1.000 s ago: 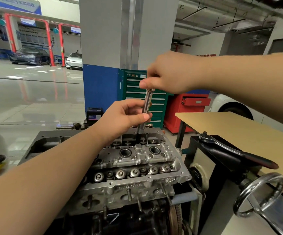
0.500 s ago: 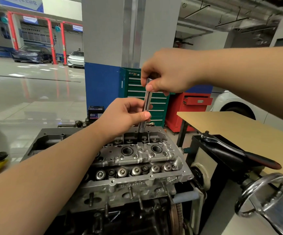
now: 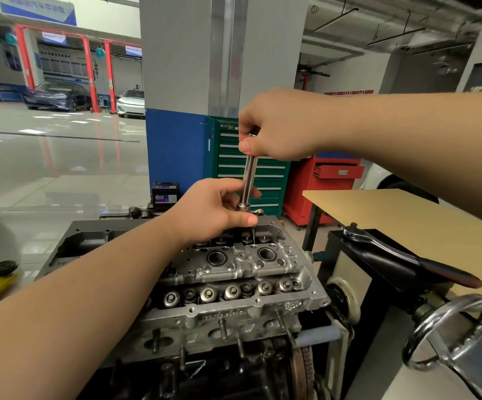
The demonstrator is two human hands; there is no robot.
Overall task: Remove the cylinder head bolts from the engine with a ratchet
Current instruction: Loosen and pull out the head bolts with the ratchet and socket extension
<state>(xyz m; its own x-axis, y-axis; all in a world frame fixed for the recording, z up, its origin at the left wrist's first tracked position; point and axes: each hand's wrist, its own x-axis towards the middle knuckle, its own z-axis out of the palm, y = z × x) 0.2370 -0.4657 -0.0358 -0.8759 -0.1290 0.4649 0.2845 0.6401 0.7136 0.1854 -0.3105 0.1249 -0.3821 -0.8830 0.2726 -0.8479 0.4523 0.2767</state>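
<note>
Holding: your right hand [image 3: 277, 125] pinches the extension bar [image 3: 248, 180] top, keeping it upright.
Steadying: your left hand [image 3: 213, 209] grips its base, guiding it over the cylinder head [image 3: 234, 272].

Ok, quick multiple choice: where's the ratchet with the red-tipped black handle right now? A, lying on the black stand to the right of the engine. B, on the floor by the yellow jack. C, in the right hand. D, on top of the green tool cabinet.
A: the ratchet lies on the black stand, untouched, while both the right hand and left hand hold the upright socket extension.
</note>
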